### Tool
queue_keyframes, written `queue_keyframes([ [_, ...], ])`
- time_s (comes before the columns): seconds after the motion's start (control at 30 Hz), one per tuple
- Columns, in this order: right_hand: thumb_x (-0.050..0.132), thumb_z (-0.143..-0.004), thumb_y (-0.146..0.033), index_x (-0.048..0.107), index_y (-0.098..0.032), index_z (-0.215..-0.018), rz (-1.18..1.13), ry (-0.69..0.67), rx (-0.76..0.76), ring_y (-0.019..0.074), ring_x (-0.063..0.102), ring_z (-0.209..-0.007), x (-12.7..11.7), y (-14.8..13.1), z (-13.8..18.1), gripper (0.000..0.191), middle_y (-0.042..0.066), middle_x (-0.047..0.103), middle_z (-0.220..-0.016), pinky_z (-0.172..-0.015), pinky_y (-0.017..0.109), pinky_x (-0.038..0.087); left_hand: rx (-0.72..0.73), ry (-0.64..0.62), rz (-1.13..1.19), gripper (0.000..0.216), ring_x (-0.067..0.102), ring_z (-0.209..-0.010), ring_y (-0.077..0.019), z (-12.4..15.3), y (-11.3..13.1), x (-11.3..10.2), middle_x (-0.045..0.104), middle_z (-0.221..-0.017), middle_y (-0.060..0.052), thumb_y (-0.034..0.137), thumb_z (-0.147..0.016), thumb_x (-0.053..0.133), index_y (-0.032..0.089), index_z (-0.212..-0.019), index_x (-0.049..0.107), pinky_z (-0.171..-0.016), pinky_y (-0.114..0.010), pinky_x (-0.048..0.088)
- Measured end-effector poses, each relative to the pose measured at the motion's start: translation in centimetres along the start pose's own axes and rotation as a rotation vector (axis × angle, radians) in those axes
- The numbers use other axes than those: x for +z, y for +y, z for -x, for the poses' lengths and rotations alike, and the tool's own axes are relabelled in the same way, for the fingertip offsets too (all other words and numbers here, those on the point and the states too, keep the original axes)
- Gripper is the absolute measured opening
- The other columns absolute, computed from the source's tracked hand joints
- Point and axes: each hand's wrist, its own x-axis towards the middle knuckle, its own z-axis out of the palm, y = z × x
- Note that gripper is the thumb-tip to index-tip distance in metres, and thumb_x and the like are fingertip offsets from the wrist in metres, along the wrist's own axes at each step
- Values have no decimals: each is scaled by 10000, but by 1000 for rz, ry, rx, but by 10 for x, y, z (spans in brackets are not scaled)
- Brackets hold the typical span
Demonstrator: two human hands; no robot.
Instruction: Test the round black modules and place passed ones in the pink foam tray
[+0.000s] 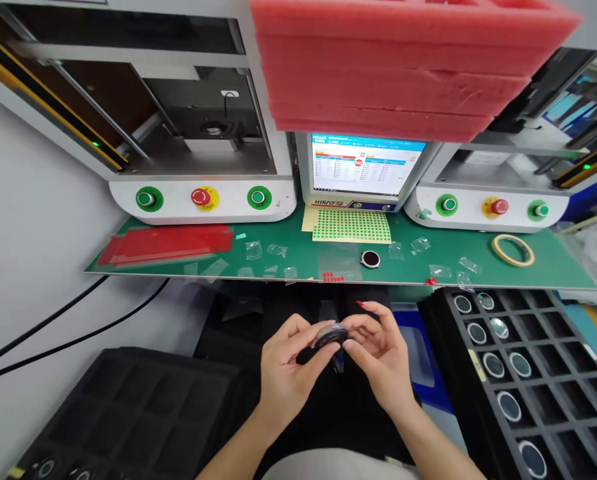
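Note:
Over my lap, in the head view, a round dark watch case (331,335) is held tilted between my two hands. My left hand (291,363) is closed on it, thumb below and fingers along the far edge. At its right edge, my right hand (385,357) pinches the rim with thumb and fingers, while the index finger sticks out. On that fingertip is a small red spot (359,303); whether it is a sticker or a nail I cannot tell. Beyond my hands, another round watch case (370,259) lies on the green bench (273,233).
Red strips (173,245), a green-dot sticker sheet (351,226), clear film scraps (253,250) and a tape roll (513,251) lie on the bench. A black tray (521,333) holding watch cases stands right, another tray (148,407) left. Red foam (398,73) overhangs the monitor (361,167).

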Motion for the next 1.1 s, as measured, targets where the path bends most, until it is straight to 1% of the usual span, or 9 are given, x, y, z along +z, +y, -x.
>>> queue_keyframes([
  [0.13, 779, -781, -150, 504, -278, -1150, -114, -32, 82, 90, 687, -792, -3, -6, 4, 478, -26, 726, -864, -752, 201, 547, 44, -90, 19, 340, 556, -673, -82, 2, 8, -3, 566, -750, 14, 175, -790, 742, 299, -1107, 728, -598, -162, 465],
  [0.27, 811, -745, -148, 465, -273, -1211, -233, -156, 233, 99, 682, -737, -6, -12, 2, 594, -41, 706, -807, -727, 236, 548, -8, -402, 314, 471, 650, -886, -177, -8, 8, -13, 676, -1087, -85, 306, -752, 791, 282, -1209, 681, -777, -272, 538],
  [0.4, 844, -681, -99, 454, -259, -1253, -293, -256, 344, 88, 672, -696, -7, -16, 0, 711, -57, 688, -760, -680, 208, 534, -29, -575, 535, 583, 675, -825, -189, -16, 0, -18, 739, -1039, -103, 361, -665, 854, 278, -1216, 681, -754, -287, 535],
  [0.5, 829, -719, -141, 473, -266, -1253, -289, -283, 331, 108, 688, -728, -7, -17, -1, 654, -30, 710, -798, -708, 241, 546, 53, -489, 515, 634, 648, -729, -167, -15, -1, -18, 760, -899, -87, 339, -572, 905, 258, -1169, 707, -675, -267, 517],
  [0.57, 812, -757, -193, 513, -267, -1226, -248, -211, 220, 108, 685, -743, -7, -18, -1, 561, -15, 711, -838, -729, 243, 545, 131, -373, 450, 645, 634, -727, -166, -14, 2, -17, 761, -869, -83, 349, -547, 914, 242, -1152, 715, -676, -277, 519],
  [0.67, 781, -795, -209, 611, -246, -1113, -185, -92, 91, 72, 637, -649, -8, -22, 3, 362, -42, 651, -755, -622, 173, 520, 197, -211, 322, 651, 669, -937, -226, -11, 10, -16, 757, -996, -89, 302, -557, 912, 238, -1169, 701, -821, -341, 557],
  [0.8, 728, -844, -195, 687, -200, -842, -243, -221, 254, 55, 615, -527, -6, -26, 14, 41, -38, 643, -622, -515, 134, 495, 209, -161, 194, 674, 697, -1005, -233, -5, 22, -16, 713, -1118, -95, 177, -590, 889, 205, -1223, 658, -794, -303, 612],
  [0.97, 763, -805, -208, 718, -181, -786, -354, -293, 413, 59, 618, -499, -3, -25, 20, 57, -5, 692, -623, -478, 126, 512, 365, -148, 14, 644, 692, -1026, -209, -4, 30, -17, 691, -1149, -120, 134, -603, 873, 116, -1204, 644, -865, -278, 608],
  [1.1, 785, -776, -219, 707, -160, -741, -359, -293, 479, 50, 589, -450, -3, -24, 19, 103, -3, 683, -600, -451, 123, 507, 385, -162, -24, 571, 690, -1032, -199, -6, 35, -18, 693, -1135, -110, 169, -661, 847, 119, -1192, 643, -859, -266, 612],
])
